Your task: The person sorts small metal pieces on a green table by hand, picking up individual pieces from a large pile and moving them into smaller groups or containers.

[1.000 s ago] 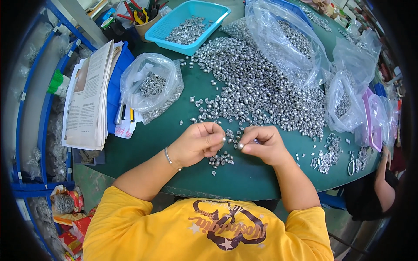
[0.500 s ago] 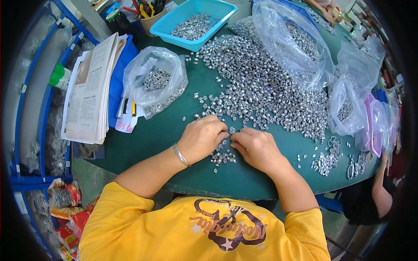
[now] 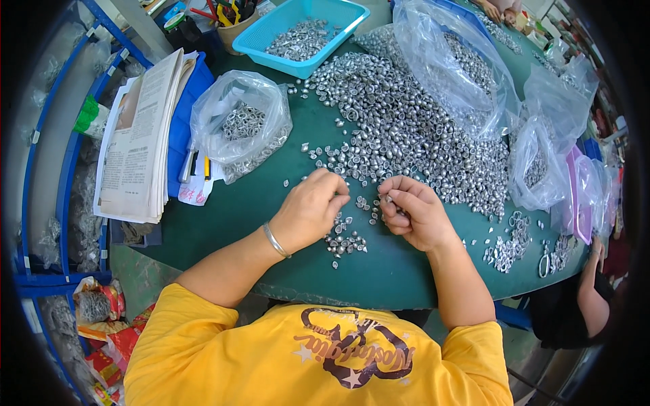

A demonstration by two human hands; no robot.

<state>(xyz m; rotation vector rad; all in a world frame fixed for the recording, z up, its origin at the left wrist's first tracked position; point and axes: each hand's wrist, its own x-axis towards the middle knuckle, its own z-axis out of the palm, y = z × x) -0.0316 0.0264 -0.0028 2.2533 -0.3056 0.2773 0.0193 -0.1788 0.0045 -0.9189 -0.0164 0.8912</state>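
A wide pile of small silver, hollow oval metal pieces (image 3: 399, 128) spreads over the green table. My right hand (image 3: 418, 215) is at the pile's near edge, fingers curled in, with a small metal piece (image 3: 389, 199) at the fingertips and more metal showing in the curl. To its left, my left hand (image 3: 310, 206) wears a silver bangle (image 3: 276, 241) at the wrist. Its fingers are bent, the thumb close to the forefinger; whether they hold anything is hidden. Between and just below the hands lies a small group of the same pieces (image 3: 347, 243).
A plastic bag (image 3: 277, 101) of metal pieces stands left, beside a blue bin (image 3: 181, 135) with newspapers (image 3: 132, 155). Behind is a turquoise basket (image 3: 308, 70). More bags (image 3: 535, 176) and silver ring-shaped parts (image 3: 509, 249) lie right. Other people's hands show at the right and far edges.
My hands have drawn apart. The right hand has turned and moved slightly right, now showing metal in its fingers; the left has shifted slightly left. Loose pieces between them are uncovered.
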